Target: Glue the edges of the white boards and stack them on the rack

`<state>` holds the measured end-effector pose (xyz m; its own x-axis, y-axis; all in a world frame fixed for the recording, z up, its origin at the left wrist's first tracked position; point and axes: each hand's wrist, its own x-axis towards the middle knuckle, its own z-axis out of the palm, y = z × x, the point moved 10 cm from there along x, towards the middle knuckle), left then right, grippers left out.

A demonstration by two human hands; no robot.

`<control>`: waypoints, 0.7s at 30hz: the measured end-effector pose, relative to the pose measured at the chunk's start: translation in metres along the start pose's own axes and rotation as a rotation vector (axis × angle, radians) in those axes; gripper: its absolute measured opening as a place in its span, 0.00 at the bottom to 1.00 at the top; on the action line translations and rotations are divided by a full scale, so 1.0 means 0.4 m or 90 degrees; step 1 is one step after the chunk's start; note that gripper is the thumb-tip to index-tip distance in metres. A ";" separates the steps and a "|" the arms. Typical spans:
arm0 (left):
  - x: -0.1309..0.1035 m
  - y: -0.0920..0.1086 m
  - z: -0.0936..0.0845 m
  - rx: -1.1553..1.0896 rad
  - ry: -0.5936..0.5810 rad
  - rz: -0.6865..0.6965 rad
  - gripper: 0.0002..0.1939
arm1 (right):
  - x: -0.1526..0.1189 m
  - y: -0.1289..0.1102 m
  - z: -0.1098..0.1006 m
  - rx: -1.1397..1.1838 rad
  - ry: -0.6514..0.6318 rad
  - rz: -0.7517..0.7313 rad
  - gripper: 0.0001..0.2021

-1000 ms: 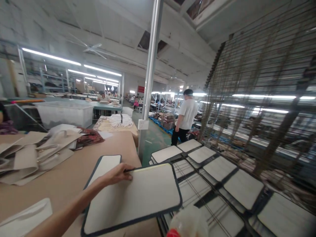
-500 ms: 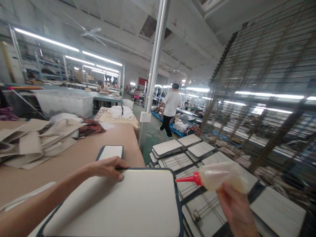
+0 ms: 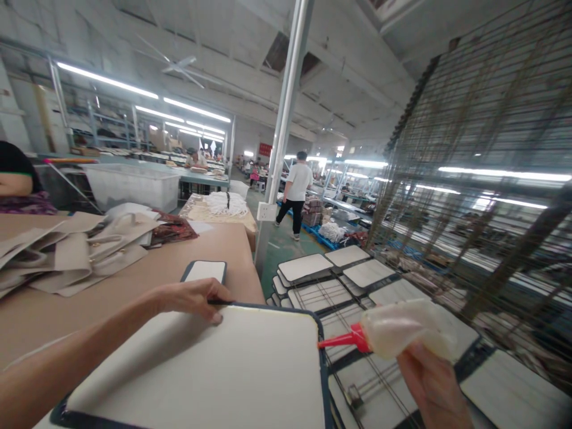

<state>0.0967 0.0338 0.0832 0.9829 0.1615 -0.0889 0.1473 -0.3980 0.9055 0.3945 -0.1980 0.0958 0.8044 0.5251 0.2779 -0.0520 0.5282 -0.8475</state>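
A large cream panel [image 3: 250, 369] with rounded corners and a dark blue border lies in front of me. My left hand [image 3: 196, 299] grips its far edge, thumb on the cream face and fingers over the border. My right hand [image 3: 431, 378] is wrapped round a cloudy squeeze bottle [image 3: 406, 329] with a red nozzle [image 3: 344, 341]. The bottle is tilted sideways, its tip at the panel's right edge near the far corner. A thin yellowish line runs along the far edge and round that corner. A smaller panel [image 3: 205, 271] of the same look lies beyond my left hand.
To the right, similar panels [image 3: 306, 267] lie on a wire rack [image 3: 353, 393], with more wire racks [image 3: 491, 119] upright behind. Beige bag pieces [image 3: 75, 256] are heaped on the brown table [image 3: 214, 244]. A metal post [image 3: 283, 119] stands beyond it; a person [image 3: 297, 190] walks in the aisle.
The nozzle tip has moved a little way down the panel's right edge, towards me. My left hand keeps its grip. The person in the aisle has walked farther off and to the left.
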 end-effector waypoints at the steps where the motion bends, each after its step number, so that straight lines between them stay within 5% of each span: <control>1: 0.002 -0.010 0.005 -0.014 -0.015 -0.027 0.19 | 0.000 0.003 -0.006 -0.003 -0.002 -0.003 0.38; 12: 0.008 -0.018 0.013 -0.064 -0.041 -0.051 0.22 | -0.014 -0.011 -0.018 -0.045 0.060 0.040 0.45; 21: 0.001 -0.012 0.020 -0.071 -0.043 -0.059 0.19 | -0.038 0.007 -0.049 -0.070 0.082 0.069 0.37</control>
<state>0.0971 0.0285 0.0755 0.9716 0.1299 -0.1979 0.2275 -0.2809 0.9324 0.3938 -0.2177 0.0805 0.8668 0.4817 0.1291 -0.0828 0.3943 -0.9153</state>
